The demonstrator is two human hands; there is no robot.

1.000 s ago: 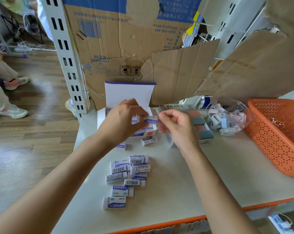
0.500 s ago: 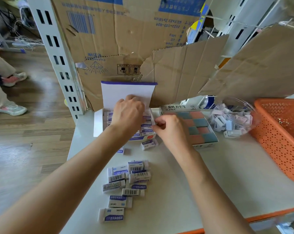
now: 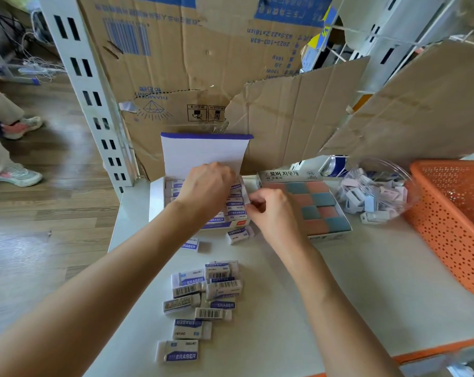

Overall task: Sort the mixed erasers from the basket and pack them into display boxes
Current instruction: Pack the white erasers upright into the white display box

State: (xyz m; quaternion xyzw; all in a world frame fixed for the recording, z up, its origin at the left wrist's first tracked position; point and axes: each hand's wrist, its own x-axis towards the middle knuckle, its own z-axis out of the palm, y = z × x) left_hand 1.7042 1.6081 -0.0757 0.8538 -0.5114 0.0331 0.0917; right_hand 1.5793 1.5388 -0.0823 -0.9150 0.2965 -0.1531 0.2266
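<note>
At about nine o'clock of the bench (image 3: 366, 281), a white display box (image 3: 157, 202) with a purple-edged lid stands open, its lid propped upright against the torn cardboard (image 3: 298, 126) behind, which leaves the rows of white-and-purple erasers free for loading from above. The left hand (image 3: 205, 189) lies knuckles-up over the middle rows, fingers curled down into the box; it seems to be pressing or steadying the packed erasers, though whether it pinches one I cannot tell, since the fingertips are hidden beneath it. Just beside it, toward three o'clock, the right hand (image 3: 271, 210) is closed in a pinch at the box's right wall, apparently seating an eraser in the last column; the piece itself is mostly covered by the fingers. At six o'clock a loose heap of wrapped erasers (image 3: 203, 297) waits within easy reach, and two strays (image 3: 239, 234) lie just before the box. Further right a second display box (image 3: 309, 208) looks full of pink-and-blue-grey blocks. Beyond it a tipped clear tub (image 3: 377, 189) spills small pastel pieces too blurred to name, and the orange basket (image 3: 453, 227) is cut off by the frame edge, its contents unseen.
</note>
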